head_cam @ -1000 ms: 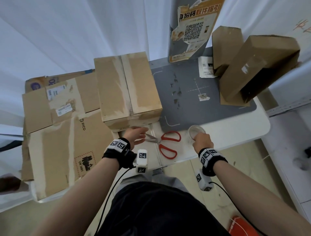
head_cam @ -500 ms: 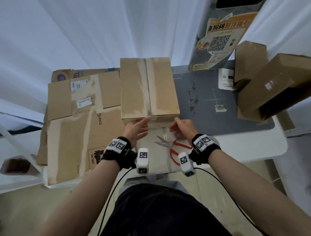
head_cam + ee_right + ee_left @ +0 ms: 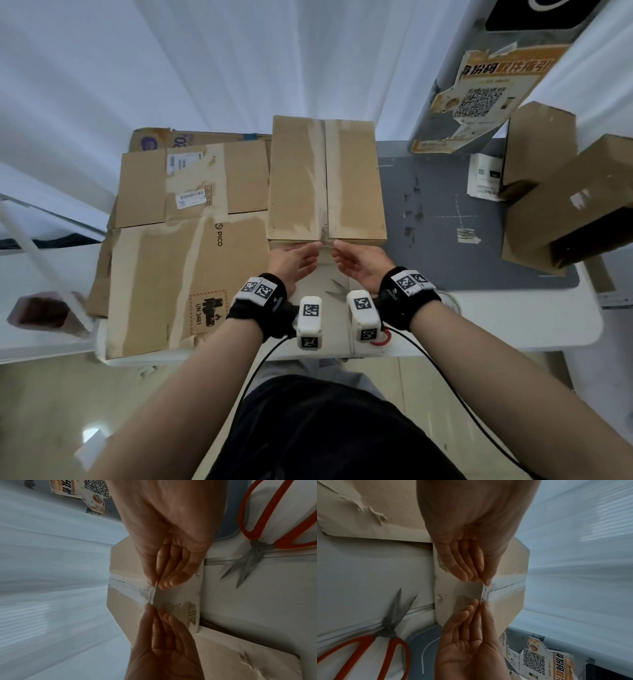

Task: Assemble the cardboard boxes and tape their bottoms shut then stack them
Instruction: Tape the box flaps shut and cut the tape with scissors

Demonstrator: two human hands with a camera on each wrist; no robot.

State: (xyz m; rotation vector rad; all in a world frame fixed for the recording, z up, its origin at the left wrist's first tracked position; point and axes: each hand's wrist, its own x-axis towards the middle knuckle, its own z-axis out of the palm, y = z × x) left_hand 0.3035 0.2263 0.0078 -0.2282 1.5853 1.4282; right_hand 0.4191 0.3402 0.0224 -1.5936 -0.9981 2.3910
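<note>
A brown cardboard box (image 3: 325, 178) stands upside down mid-table, clear tape (image 3: 324, 171) along its bottom seam. The loose tape end (image 3: 485, 591) (image 3: 152, 592) sticks out over the box's near edge. My left hand (image 3: 298, 257) (image 3: 476, 577) pinches one corner of it between thumb and fingers. My right hand (image 3: 356, 260) (image 3: 157, 584) pinches the other corner. Both palms face each other, fingers nearly straight, in front of the box's near wall (image 3: 453, 601).
Orange-handled scissors (image 3: 337, 289) (image 3: 390, 635) (image 3: 257, 545) lie on the white table (image 3: 513, 315) just under my wrists. Flattened cardboard (image 3: 191, 246) covers the left side. Two assembled boxes (image 3: 565, 205) lean at the right by a grey mat (image 3: 445, 222).
My right hand left the tape roll and scissors and came to the box's near edge. My left hand rose to the same edge. Both now pinch the tape end.
</note>
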